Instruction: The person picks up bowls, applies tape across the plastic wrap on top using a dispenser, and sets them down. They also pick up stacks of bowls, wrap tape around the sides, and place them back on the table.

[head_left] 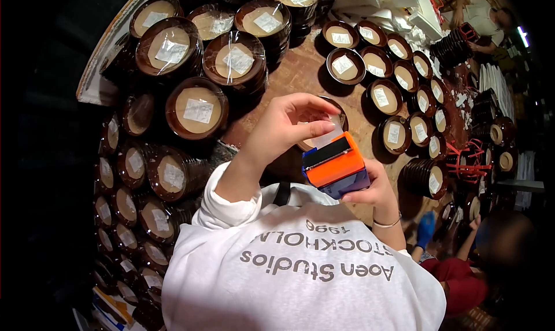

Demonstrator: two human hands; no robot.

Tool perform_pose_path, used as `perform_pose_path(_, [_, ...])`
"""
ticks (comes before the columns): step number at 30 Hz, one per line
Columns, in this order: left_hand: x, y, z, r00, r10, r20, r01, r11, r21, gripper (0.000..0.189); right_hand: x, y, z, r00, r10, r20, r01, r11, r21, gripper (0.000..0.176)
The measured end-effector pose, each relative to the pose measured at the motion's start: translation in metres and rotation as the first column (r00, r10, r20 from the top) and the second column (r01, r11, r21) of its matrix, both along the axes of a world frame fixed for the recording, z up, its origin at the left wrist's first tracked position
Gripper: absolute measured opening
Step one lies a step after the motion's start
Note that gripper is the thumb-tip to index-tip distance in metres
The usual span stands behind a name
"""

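Note:
My right hand (378, 186) is closed around a boxy orange and blue dispenser (340, 164) with a black strip along its top edge. A whitish translucent strip (330, 133) stands up at the dispenser's far side. My left hand (283, 126) is closed over it, the strip pinched between thumb and fingers. Both hands are above the floor, in front of my white shirt. Partly hidden behind my left hand is a dark-rimmed brown dish (345, 118).
Plastic-wrapped stacks of brown dishes (199, 108) with white labels stand at the left. Smaller labelled dishes (383, 95) spread over the brown floor (292, 71) at the right. Red straps (465, 160) lie farther right. One person (483, 22) is at upper right, another (462, 279) at lower right.

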State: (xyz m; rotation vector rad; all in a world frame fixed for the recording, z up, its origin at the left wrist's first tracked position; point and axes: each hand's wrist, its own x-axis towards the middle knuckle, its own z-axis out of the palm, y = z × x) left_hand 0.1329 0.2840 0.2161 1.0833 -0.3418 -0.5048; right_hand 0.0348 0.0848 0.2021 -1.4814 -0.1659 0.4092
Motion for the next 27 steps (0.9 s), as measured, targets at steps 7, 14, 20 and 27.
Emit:
perform_pose_path(7, [0.002, -0.007, 0.002, 0.96, 0.265, 0.088, -0.269, 0.963, 0.03, 0.008, 0.009, -0.005, 0.005, 0.998, -0.041, -0.056, 0.043, 0.999, 0.029, 0.045])
perform_pose_path(14, [0.025, 0.038, 0.01, 0.646, 0.761, 0.068, -0.75, 0.648, -0.13, 0.006, 0.018, -0.06, 0.027, 0.961, 0.191, -0.201, -0.238, 0.941, -0.24, 0.042])
perform_pose_path(20, [-0.016, 0.058, -0.036, 0.525, 0.847, -0.087, -0.843, 0.531, 0.083, 0.006, 0.023, -0.126, 0.079, 0.843, 0.279, -0.461, -0.456, 0.824, -0.335, 0.042])
perform_pose_path(27, [-0.037, 0.084, -0.058, 0.42, 0.873, -0.248, -0.9, 0.436, 0.011, 0.008, 0.063, -0.122, 0.133, 0.783, 0.46, -0.418, -0.616, 0.662, -0.427, 0.042])
